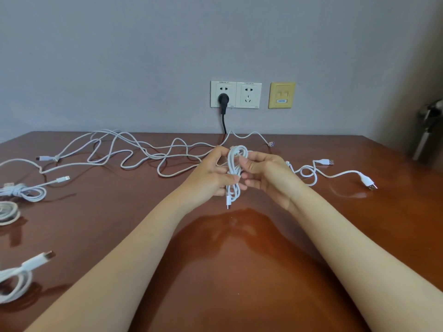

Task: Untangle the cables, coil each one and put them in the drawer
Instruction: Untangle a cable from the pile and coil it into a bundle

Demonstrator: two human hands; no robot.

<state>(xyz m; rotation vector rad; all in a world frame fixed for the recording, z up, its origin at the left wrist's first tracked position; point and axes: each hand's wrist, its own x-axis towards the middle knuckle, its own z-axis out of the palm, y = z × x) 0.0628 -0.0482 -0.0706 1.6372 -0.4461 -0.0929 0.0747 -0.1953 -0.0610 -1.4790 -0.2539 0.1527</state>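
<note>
My left hand [212, 176] grips a small white cable coil [236, 164] above the middle of the brown table [227, 271], thumb pressed on its lower part. My right hand [263, 173] pinches the upper loops of that coil from the right. A plug end of the coil [229, 202] hangs down below my hands. A long tangled white cable [134, 152] sprawls over the far left of the table. A short white USB cable [335, 174] lies loose to the right. Three coiled white cables lie at the left edge [24, 191], [8, 212], [16, 276]. No drawer is in view.
Wall sockets [236, 94] sit behind the table, with a black plug and cord [223, 109] running down behind it. A yellow network socket [281, 95] is beside them. A metal object [429, 130] stands at the far right edge.
</note>
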